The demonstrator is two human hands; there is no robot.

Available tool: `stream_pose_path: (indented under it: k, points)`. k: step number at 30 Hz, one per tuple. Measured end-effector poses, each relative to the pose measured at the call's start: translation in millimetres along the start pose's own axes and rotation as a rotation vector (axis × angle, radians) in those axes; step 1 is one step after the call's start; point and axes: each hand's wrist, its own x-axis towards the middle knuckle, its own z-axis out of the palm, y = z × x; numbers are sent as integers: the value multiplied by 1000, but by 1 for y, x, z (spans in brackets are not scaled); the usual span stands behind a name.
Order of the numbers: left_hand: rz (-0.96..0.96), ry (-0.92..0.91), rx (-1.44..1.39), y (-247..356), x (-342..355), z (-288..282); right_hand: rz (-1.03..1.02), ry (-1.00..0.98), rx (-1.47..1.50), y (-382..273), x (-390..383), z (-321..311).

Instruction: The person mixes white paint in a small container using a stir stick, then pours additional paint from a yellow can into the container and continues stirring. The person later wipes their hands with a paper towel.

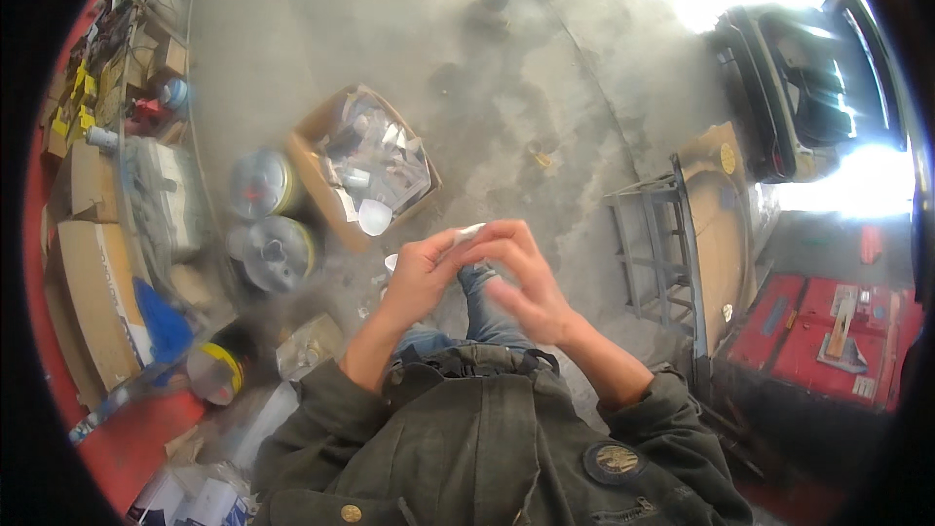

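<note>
Pinching a small white piece (469, 230) between both hands at mid-frame.
Your left hand (421, 273) grips its lower-left end, your right hand (521, 278) curls over it — long axis tilting toward upper right.

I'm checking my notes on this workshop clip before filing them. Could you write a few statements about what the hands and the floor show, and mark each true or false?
1. Both hands meet in front of the person's chest. True: the left hand and the right hand come together around a small white object.
2. The right hand rests on the red toolbox. False: the red toolbox lies apart, at the person's right.
3. An open cardboard box of small packaged parts sits on the concrete floor. True.
4. The two metal spools stand on a table. False: the metal spools lie on the floor beside the box.
</note>
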Motion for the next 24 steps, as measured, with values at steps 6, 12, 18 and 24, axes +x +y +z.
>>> stream_pose_path:
  k: [6,12,18,24]
  points:
    - [195,210,571,1,72,41,148,6,666,68,31,-67]
    - [347,443,690,8,167,101,221,57,896,130,68,-156]
    - [610,349,983,23,226,137,329,137,982,157,85,-219]
    - [462,425,990,4,231,113,241,242,1132,164,121,-273]
